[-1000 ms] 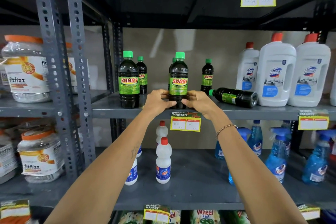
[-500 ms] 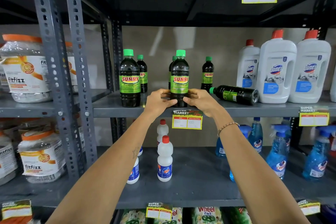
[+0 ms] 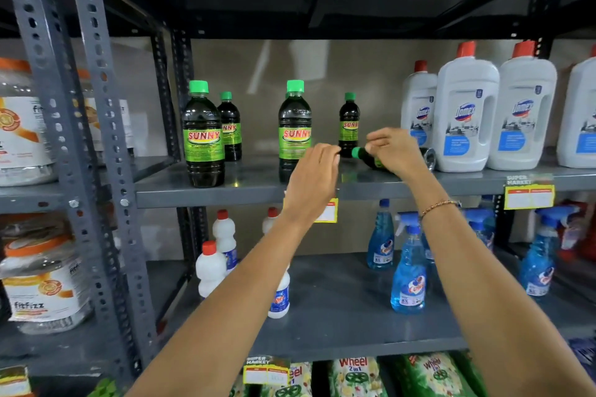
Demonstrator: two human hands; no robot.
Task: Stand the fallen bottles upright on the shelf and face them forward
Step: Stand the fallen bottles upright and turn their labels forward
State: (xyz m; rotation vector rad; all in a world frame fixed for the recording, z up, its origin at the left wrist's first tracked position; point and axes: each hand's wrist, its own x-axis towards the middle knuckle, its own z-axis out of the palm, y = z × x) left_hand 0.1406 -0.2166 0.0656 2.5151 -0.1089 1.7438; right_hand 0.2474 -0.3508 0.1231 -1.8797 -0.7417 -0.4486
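Note:
A dark Sunny bottle with a green cap lies on its side [image 3: 362,156] on the grey middle shelf [image 3: 251,193], cap pointing left. My right hand [image 3: 392,151] hovers over its neck and body with the fingers apart, hiding most of it. My left hand [image 3: 314,177] is open just left of the cap, in front of the lower part of an upright Sunny bottle [image 3: 294,129] whose label faces forward. Another upright Sunny bottle [image 3: 203,138] stands at the left front, and two smaller ones [image 3: 229,129] [image 3: 349,124] stand further back.
Large white Domex bottles [image 3: 466,113] stand close to the right of the fallen bottle. Blue spray bottles [image 3: 408,271] and small white bottles [image 3: 211,267] fill the shelf below. A perforated steel upright [image 3: 96,138] and jars [image 3: 42,290] are at the left.
Both hands have let go of the middle upright bottle and moved right to the fallen bottle. The camera view has shifted closer and right.

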